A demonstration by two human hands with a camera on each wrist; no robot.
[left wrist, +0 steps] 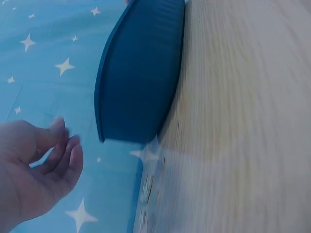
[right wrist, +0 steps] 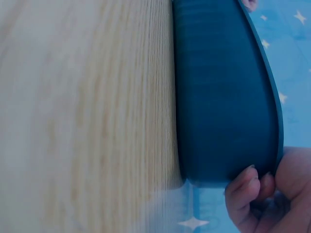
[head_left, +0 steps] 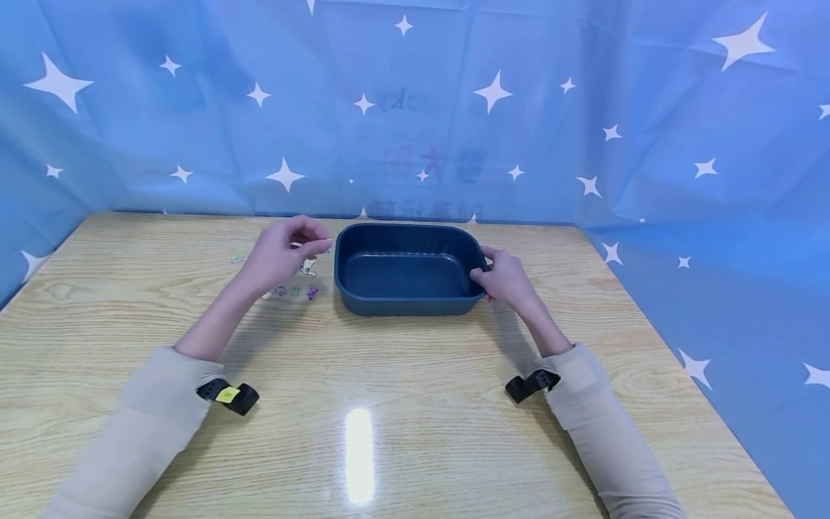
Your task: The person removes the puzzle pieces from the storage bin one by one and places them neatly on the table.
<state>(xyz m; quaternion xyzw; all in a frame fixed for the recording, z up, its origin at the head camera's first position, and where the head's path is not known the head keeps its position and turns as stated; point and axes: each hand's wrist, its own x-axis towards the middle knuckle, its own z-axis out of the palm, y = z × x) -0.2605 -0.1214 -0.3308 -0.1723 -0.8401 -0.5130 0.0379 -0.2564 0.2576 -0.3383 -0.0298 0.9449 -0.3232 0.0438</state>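
A dark blue rectangular bin (head_left: pixel 406 306) with rounded corners stands on the wooden table, its inside bare. My right hand (head_left: pixel 509 280) grips the bin's right end, thumb over the rim and fingers curled against the outer wall, as the right wrist view also shows. Just off the bin's left rim, my left hand (head_left: pixel 285 249) hovers with loosely bent fingers. Its thumb and index fingertips (left wrist: pixel 59 125) come close together, and nothing shows between them. Below and behind the left hand lie small colourful flat pieces, among them a purple one (head_left: pixel 313 293) and a black-and-white one (head_left: pixel 308 267).
The light wooden table (head_left: pixel 415 375) reaches back to a blue star-patterned cloth (head_left: pixel 415 108) hanging behind and at the sides. A small green piece (head_left: pixel 238 258) lies left of the left wrist. Both sleeves carry black wrist cameras.
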